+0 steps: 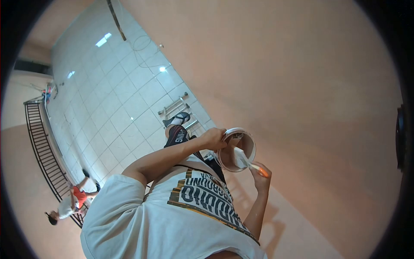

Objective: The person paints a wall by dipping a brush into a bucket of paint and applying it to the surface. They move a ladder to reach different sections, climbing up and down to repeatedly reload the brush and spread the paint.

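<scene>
My left hand (213, 139) grips the rim of a white paint bucket (251, 151), tilted so its inside faces me. Pinkish-brown paint coats the inner wall. In my closed right hand (261, 178) is a paintbrush (240, 157) with a pale head and an orange handle end. The brush head sits within the bucket's mouth, near the inner wall. Below the bucket, my sandalled foot (181, 118) rests on a metal ladder (173, 106).
A peach-coloured wall (302, 77) rises close on the right. White floor tiles (116, 103) lie far below. Black railing (41, 146) runs along the left, with another person (69, 205) beside it. A pole (115, 19) and a thin cable (140, 43) are at the top.
</scene>
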Motion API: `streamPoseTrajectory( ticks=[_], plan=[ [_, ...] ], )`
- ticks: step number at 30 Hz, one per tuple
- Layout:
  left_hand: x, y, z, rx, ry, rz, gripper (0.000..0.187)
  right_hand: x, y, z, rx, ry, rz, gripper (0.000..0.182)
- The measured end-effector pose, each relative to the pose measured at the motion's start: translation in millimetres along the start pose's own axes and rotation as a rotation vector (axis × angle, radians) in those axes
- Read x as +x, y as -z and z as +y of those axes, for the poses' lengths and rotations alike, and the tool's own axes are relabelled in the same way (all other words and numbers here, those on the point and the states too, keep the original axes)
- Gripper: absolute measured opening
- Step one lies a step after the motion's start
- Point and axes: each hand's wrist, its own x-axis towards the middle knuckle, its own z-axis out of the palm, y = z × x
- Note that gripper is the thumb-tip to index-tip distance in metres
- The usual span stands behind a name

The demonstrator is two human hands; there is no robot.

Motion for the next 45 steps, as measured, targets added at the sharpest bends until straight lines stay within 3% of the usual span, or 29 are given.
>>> streamPoseTrajectory(
  ticks=[5, 12, 18, 21, 23, 28, 34, 37, 43, 44, 45],
  plan=[
    [10.1, -10.2, -5.2, 0.056, 0.006, -0.015, 0.041, -19.9, 4.7, 87.8, 0.719, -0.113, 0.293, 0.026],
    [13.5, -9.2, -10.0, 0.042, -0.080, -0.031, 0.037, -26.8, -20.8, 129.1, 1.243, -0.194, 0.417, 0.022],
    [24.9, -24.1, -31.7, 0.220, -0.201, 0.118, 0.038, -24.3, -36.8, 119.7, 1.430, -0.110, 0.372, 0.026],
    [14.1, -15.4, -16.8, 0.092, -0.092, 0.033, 0.038, -23.6, -38.7, 113.3, 1.545, -0.118, 0.335, 0.027],
    [-2.7, 2.3, 10.6, -0.038, 0.052, -0.053, 0.037, -24.7, -38.6, 99.6, 1.553, -0.018, 0.275, 0.026],
    [2.2, -7.7, -5.8, 0.003, -0.011, -0.019, 0.035, -18.8, -46.5, 84.4, 1.635, 0.066, 0.289, 0.022],
    [-5.3, -5.4, 1.5, -0.131, 0.076, -0.049, 0.036, -14.7, -41.3, 65.7, 1.627, 0.199, 0.237, 0.024],
    [3.3, -19.3, -12.8, 0.079, -0.036, 0.066, 0.041, -0.5, -21.7, 17.9, 1.387, 0.190, 0.368, 0.026],
    [5.3, -14.8, -11.0, -0.057, 0.036, -0.045, 0.036, 68.5, -9.6, -160.4, 0.325, 0.587, 0.359, 0.018],
    [18.8, -31.2, -28.8, 0.075, -0.050, 0.078, 0.034, 82.6, -16.7, -192.1, 0.072, 0.677, 0.363, 0.016],
    [20.6, -32.8, -29.7, 0.084, -0.053, 0.073, 0.035, 94.3, -30.4, -221.8, -0.011, 0.707, 0.327, 0.015]
  ],
)
